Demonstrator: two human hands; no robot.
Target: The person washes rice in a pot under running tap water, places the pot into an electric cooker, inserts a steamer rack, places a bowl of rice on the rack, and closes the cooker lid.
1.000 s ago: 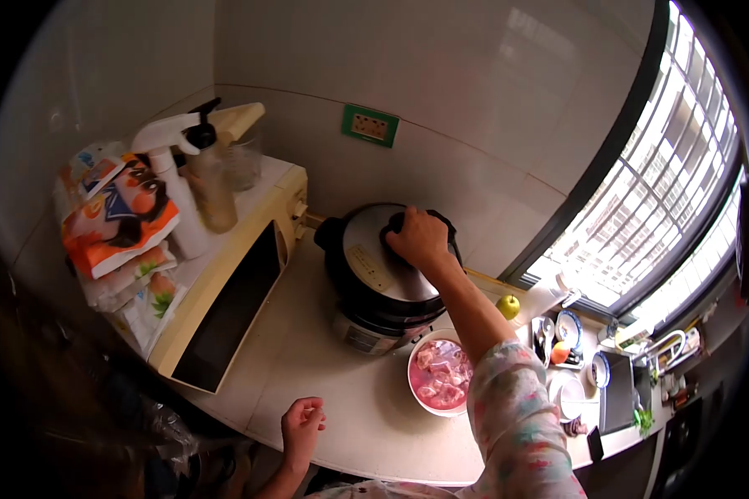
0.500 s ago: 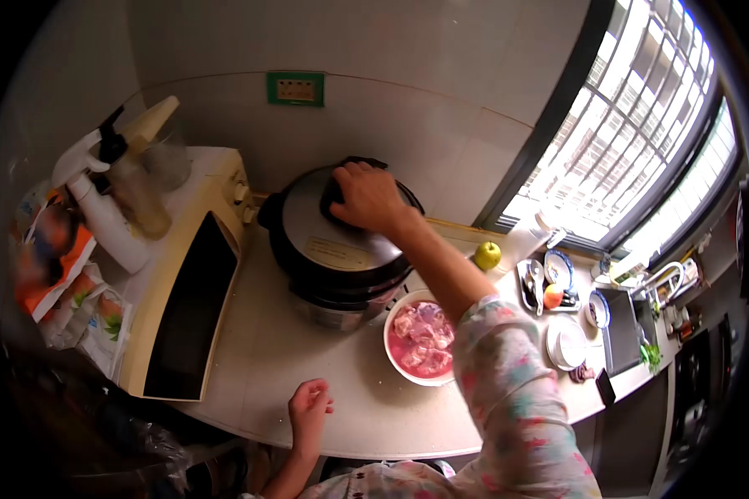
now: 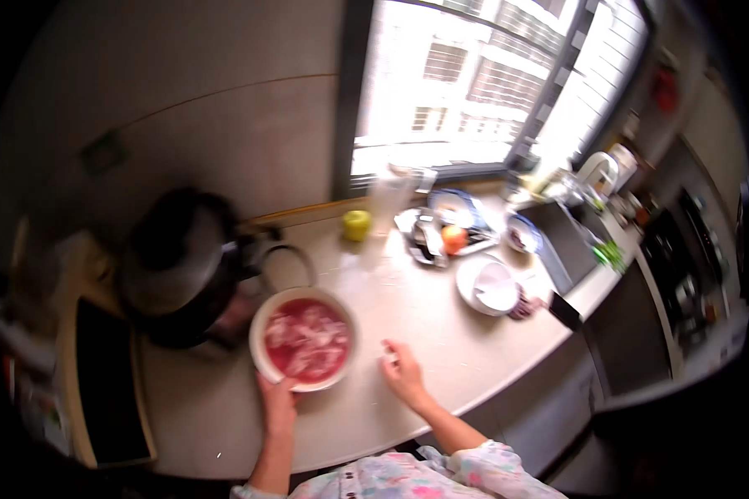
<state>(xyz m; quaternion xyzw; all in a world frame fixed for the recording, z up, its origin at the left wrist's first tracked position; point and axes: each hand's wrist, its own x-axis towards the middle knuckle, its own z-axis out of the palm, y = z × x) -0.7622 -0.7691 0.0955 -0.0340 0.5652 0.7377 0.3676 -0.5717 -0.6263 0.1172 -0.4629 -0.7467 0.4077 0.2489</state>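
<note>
A white bowl (image 3: pixel 259 359) of raw meat pieces (image 3: pixel 308 338) in reddish liquid stands on the counter. My left hand (image 3: pixel 278 401) grips the bowl at its near left rim, the thumb side up by the edge and some fingers hidden. To the right of the bowl, apart from it, my right hand (image 3: pixel 403 374) hovers over the counter with nothing in it, its fingers loosely bent and apart. Behind the bowl on the left is the electric pressure cooker (image 3: pixel 179 266), its lid on and blurred by motion.
A microwave (image 3: pixel 108 378) borders the left. Along the back are a green apple (image 3: pixel 356 225), a pale jug (image 3: pixel 391 198) and a tray with a red fruit (image 3: pixel 454 239). White bowls (image 3: pixel 484 287), a dark phone-like slab (image 3: pixel 565 311) and the sink (image 3: pixel 562 245) lie right.
The view has swung right. My right hand has left the pressure cooker's lid and come down beside the bowl. My left hand has moved from over the counter onto the bowl's rim.
</note>
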